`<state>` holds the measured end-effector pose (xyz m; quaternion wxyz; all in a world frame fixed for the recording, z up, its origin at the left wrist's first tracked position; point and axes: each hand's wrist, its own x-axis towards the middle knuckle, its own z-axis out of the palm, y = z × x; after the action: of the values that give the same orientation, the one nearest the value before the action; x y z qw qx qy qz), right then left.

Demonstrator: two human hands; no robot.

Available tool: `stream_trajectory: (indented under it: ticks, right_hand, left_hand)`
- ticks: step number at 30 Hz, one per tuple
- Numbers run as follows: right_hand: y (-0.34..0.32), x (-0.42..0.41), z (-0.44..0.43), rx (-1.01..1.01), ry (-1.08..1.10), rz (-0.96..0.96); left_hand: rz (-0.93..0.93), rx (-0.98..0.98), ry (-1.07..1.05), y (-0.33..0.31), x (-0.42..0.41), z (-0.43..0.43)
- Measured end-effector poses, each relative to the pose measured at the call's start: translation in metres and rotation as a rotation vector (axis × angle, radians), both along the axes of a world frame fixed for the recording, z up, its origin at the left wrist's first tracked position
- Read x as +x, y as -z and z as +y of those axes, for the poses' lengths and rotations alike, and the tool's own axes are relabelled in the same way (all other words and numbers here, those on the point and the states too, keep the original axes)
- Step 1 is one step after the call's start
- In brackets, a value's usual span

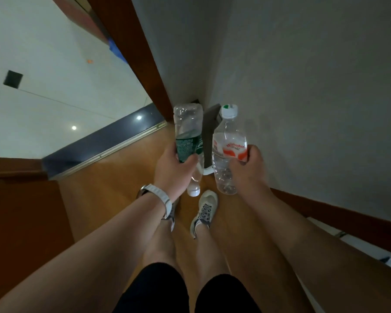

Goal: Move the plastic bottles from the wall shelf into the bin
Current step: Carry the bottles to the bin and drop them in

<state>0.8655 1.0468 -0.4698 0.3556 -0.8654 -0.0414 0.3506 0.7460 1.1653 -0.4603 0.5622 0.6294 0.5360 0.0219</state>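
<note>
My left hand point(175, 170) grips a clear plastic bottle with a green label point(188, 132), held upside down with its white cap pointing at the floor. My right hand point(246, 168) grips a second clear bottle with a red and white label point(228, 143), its white cap pointing up and away. Both bottles look empty and are held side by side in front of me, above the floor. Behind and between them stands a dark grey bin point(210, 129) in the corner; only part of it shows.
I stand on a wooden floor point(122, 188) with my shoes point(204, 211) below the bottles. A grey wall point(303, 98) runs along the right. A brown door frame point(142, 59) and a dark threshold point(104, 141) open onto a white tiled floor at left.
</note>
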Motion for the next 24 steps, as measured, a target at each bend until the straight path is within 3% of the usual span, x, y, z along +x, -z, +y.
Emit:
stream_trajectory:
  ticks: [7,13,18,24]
  right_hand:
    - [0.104,0.011,0.035,-0.012,0.13,-0.095]
    - [0.203,0.016,0.055,0.157,0.226,-0.129]
    - [0.27,0.014,0.048,0.155,0.106,-0.033]
    - [0.293,0.004,0.031,-0.033,-0.052,0.021]
  left_hand:
    - [-0.071,0.006,0.074,0.122,0.042,0.019]
    - [-0.159,0.078,0.194,0.211,0.069,0.029]
    - [-0.121,0.095,0.311,0.268,0.071,0.036]
    - [-0.028,0.028,0.388,0.297,0.055,0.031]
